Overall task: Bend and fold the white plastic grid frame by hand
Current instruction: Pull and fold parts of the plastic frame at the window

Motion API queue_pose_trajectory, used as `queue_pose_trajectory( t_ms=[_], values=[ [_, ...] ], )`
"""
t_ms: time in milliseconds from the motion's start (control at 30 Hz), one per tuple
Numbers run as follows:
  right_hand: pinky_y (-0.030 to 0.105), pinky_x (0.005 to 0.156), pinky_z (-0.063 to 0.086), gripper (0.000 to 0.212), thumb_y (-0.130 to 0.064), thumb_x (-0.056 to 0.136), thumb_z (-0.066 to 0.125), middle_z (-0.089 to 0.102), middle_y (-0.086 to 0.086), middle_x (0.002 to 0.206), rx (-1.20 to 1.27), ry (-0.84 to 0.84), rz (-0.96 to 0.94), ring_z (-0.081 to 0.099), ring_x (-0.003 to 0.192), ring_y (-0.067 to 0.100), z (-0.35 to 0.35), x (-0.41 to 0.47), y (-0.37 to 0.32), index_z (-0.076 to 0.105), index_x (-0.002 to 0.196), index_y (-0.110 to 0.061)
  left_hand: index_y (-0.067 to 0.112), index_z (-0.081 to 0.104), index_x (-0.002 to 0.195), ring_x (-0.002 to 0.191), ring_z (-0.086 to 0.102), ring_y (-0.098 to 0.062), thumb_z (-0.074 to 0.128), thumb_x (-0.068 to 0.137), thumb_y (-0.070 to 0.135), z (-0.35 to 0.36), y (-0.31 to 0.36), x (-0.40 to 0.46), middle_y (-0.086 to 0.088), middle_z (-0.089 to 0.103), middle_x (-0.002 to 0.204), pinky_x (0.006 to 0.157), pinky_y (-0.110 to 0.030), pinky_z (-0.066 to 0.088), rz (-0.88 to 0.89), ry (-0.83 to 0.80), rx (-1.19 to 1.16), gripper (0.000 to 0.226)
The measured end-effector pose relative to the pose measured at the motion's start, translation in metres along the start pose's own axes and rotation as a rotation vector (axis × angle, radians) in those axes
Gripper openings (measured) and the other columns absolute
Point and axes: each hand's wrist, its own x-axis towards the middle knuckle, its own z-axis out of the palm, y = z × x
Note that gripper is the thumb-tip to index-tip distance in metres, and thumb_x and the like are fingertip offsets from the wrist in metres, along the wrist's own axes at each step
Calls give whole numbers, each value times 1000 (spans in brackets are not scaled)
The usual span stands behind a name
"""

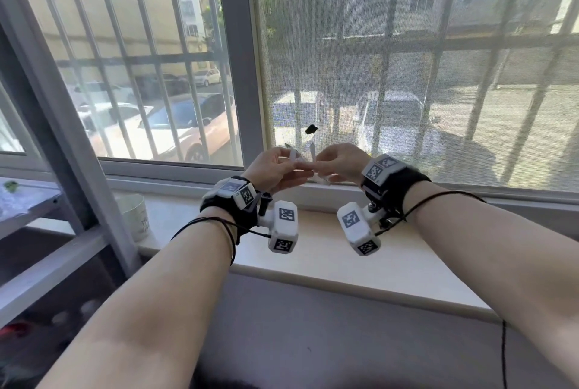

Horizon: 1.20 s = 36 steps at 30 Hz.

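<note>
Both hands meet in the middle of the frame, above the window sill (329, 251). The left hand (272, 169) is on the left and the right hand (343, 161) on the right, close together. The plastic frame (305, 158) sits between them, with fingers (289, 160) of both hands on it. The window screen (407, 75) is behind the hands. A cup (136, 216) stands on the sill at the left, well apart from the hands

Your bare forearms reach forward, wrists raised; your left hand (272, 166) and right hand (343, 160) meet fingertip to fingertip, both pinched closed.
</note>
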Motion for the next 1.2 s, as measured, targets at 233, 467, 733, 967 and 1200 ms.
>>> queue_pose_trajectory(
  t_ms=[233, 467, 733, 967, 1200],
  values=[
    [25, 70, 56, 12, -22, 80, 71, 70, 2, 76, -22, 59, -1, 65, 69, 14, -2, 5, 8, 69, 81, -10, 2, 49, 102, 82, 71, -27, 47, 93, 1, -3, 3, -2, -21, 68, 97, 81, -39, 57, -25, -1, 11, 9],
    [28, 76, 57, 13, -21, 82, 69, 69, 5, 79, -12, 81, -32, 66, 76, 17, 0, 1, 1, 69, 81, -8, 3, 54, 93, 106, 61, -40, 51, 95, 20, 0, 2, 0, -23, 64, 102, 93, -46, 50, -35, 8, 35, 18],
    [24, 69, 55, 24, -23, 84, 66, 69, 9, 83, -24, 79, -36, 64, 71, 16, 0, -3, 0, 68, 93, -1, 4, 58, 101, 98, 67, -30, 73, 73, 34, 1, 0, 5, -18, 67, 104, 82, -36, 57, -22, -53, 107, 44],
    [36, 83, 57, 15, -24, 85, 65, 71, 14, 92, -25, 46, -70, 67, 83, 24, 0, -3, -4, 68, 85, -9, 3, 63, 93, 86, 71, -22, 74, 75, 14, -2, -8, 12, -13, 71, 92, 76, -27, 56, -9, -11, 178, 24],
    [26, 73, 55, 15, -20, 86, 64, 68, 11, 88, 36, 61, -23, 64, 75, 17, 1, -1, -1, 67, 84, -5, -4, 64, 86, 74, 72, -21, 65, 82, 4, -3, -9, 13, -14, 73, 77, 67, -26, 57, -35, 51, 161, 9]
  ],
)
